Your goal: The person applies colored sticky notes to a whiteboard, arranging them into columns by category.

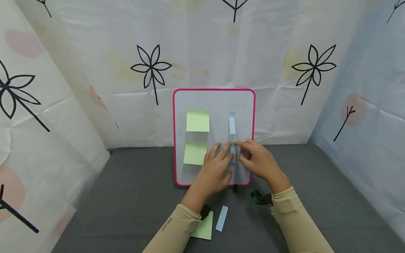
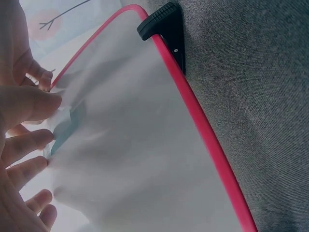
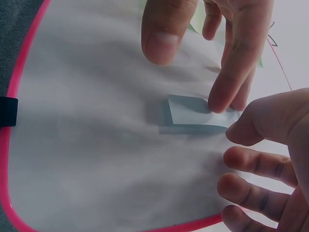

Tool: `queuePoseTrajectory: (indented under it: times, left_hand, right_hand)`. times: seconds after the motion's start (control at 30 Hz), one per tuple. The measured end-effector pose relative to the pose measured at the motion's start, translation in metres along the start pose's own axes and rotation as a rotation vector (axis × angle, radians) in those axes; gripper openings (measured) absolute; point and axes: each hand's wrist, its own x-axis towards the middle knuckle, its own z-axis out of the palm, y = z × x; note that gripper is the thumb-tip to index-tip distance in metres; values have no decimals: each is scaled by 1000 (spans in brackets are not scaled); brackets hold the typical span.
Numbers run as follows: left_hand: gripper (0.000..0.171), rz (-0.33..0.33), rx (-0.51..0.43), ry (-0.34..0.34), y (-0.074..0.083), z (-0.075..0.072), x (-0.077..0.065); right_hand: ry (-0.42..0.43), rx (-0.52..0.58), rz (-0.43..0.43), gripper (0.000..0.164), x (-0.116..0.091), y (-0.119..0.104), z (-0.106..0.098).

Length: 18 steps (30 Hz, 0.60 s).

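Observation:
A white board point(image 1: 218, 100) with a pink rim stands upright against the back cloth. My left hand point(image 1: 212, 172) lies spread in front of it, with fingertips on the lower pale blue paper strip point(image 3: 188, 111). On that strip's top end rests the index fingertip of my right hand point(image 1: 258, 159), the other fingers loosely bent. In the right wrist view, the strip's bottom end lifts a little off the board. Above it is another blue strip point(image 1: 232, 123). Two pale green sticky notes, an upper note point(image 1: 198, 121) and a lower note point(image 1: 194, 153), are on the board's left half.
On the grey table point(image 1: 136, 196) in front lie a loose blue strip point(image 1: 222, 218) and green sticky notes point(image 1: 206, 228), partly under my left forearm. A black foot point(image 2: 161, 24) clips the board's lower edge. Cloth walls with leaf drawings point(image 1: 152, 66) enclose the table.

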Motion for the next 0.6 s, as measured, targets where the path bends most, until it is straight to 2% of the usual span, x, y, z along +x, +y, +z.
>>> queuePoseTrajectory:
  times: [0.33, 0.6]
  left_hand:
    - [51, 10, 7, 23, 0, 0, -1]
    - [52, 1, 0, 4, 0, 1, -1]
  right_hand:
    - [25, -6, -8, 38, 0, -1, 3]
    - [28, -17, 4, 37, 0, -2, 4]
